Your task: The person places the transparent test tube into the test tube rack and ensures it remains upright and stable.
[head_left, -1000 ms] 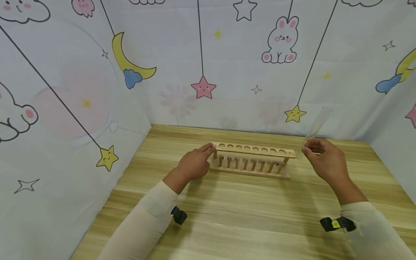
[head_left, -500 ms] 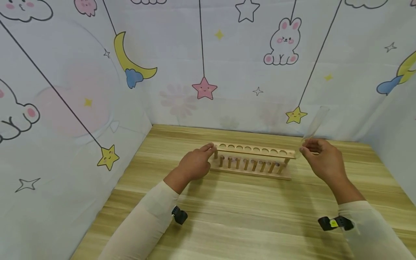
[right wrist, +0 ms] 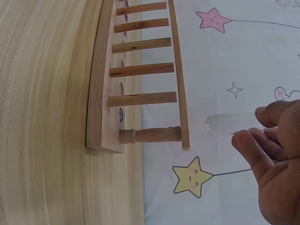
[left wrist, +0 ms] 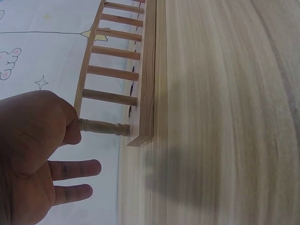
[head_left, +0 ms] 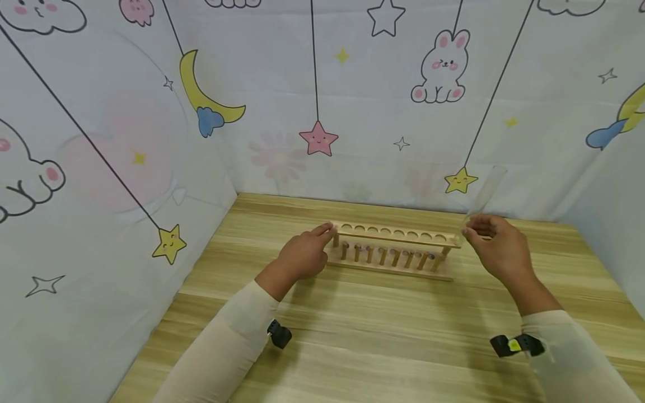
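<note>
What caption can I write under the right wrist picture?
A right hand pinches a clear tube near a wooden rack.

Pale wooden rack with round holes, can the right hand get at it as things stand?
Likely yes: the right hand, pinching a clear round-bottomed tube, is beside the right end of the rack, nothing visible blocks the way, and the left hand is at the opposite end.

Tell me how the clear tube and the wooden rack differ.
The clear tube is see-through; the wooden rack is opaque. The tube is slim with a rounded end; the rack is a longer, straight-edged frame. The tube is tilted, held off the table by the right hand; the rack stands on the table, the left hand touching its end. Both have a hand on them.
</note>
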{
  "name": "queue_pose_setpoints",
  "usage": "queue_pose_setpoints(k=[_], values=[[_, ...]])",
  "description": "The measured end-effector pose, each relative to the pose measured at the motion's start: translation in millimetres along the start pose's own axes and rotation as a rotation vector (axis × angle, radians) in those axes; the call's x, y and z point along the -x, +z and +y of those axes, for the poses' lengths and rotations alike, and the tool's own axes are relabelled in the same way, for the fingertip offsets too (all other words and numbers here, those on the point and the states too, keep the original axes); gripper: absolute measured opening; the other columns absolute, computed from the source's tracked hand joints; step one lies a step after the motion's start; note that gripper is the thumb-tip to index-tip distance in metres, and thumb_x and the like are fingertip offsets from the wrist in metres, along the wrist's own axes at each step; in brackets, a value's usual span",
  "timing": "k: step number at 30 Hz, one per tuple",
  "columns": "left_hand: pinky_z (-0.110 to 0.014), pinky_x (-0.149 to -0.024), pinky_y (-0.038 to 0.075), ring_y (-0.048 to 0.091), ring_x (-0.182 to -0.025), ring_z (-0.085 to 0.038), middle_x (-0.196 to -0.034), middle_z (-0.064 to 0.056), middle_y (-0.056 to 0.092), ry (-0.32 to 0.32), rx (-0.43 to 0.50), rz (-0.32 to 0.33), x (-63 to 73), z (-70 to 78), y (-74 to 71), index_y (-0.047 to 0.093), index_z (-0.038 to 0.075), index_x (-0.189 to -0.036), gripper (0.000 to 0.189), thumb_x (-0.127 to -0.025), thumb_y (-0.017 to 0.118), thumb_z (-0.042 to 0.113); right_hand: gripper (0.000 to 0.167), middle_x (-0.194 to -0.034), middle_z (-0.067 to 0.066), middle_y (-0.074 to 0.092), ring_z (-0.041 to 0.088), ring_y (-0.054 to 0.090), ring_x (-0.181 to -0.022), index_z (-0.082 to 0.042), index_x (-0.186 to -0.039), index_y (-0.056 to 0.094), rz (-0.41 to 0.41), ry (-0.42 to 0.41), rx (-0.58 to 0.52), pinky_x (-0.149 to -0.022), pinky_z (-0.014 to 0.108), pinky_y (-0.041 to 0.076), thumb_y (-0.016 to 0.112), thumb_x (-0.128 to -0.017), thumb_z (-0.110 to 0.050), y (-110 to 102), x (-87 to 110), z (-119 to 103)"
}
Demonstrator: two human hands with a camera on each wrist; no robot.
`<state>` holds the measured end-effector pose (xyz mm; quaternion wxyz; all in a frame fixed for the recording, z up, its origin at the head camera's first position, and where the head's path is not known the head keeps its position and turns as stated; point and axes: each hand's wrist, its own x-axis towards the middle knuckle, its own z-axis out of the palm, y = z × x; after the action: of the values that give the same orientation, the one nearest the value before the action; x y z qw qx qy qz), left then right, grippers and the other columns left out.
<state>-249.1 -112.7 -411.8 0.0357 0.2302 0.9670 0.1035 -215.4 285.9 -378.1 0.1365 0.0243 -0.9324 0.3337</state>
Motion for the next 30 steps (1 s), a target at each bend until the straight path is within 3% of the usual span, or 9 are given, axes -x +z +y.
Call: queue_pose_setpoints(k=[10,19,30], values=[[-0.029,-0.052,0.025,0.04,-0.058,-0.016,-0.173,-0.003,0.032,0.003,0.001,0.001,-0.1,-1.8,1.6,0.038,0.016,-0.166,0.062,-0.107,0.052,0.006,0.045,-0.131,0.028,0.068,0.049,0.064,-0.12,0.005,-0.138,0.061,0.002,-0.008,0.003,-0.092,0.062,0.053,0.061,-0.11,-0.03,2.3,0.1,-1.7],[-0.028,-0.052,0.023,0.028,-0.053,-0.012,-0.171,-0.005,0.036,0.029,0.003,0.024,2.3,0.0,0.1,0.042,0.013,-0.164,0.061,-0.105,0.052,0.004,0.045,-0.132,0.026,0.068,0.048,0.063,-0.121,0.002,-0.139,0.061,-0.014,0.016,-0.012,-0.092,0.062,0.053,0.061,-0.11,-0.032,5.1,-0.5,-1.8],[-0.028,-0.052,0.025,0.041,-0.059,-0.016,-0.171,-0.004,0.035,0.024,-0.024,0.026,0.5,-1.1,2.2,0.041,0.014,-0.165,0.061,-0.106,0.054,0.006,0.044,-0.131,0.027,0.068,0.048,0.064,-0.12,0.004,-0.138,0.061,-0.001,0.002,-0.025,-0.093,0.061,0.053,0.062,-0.109,-0.03,6.9,-1.5,-7.3]])
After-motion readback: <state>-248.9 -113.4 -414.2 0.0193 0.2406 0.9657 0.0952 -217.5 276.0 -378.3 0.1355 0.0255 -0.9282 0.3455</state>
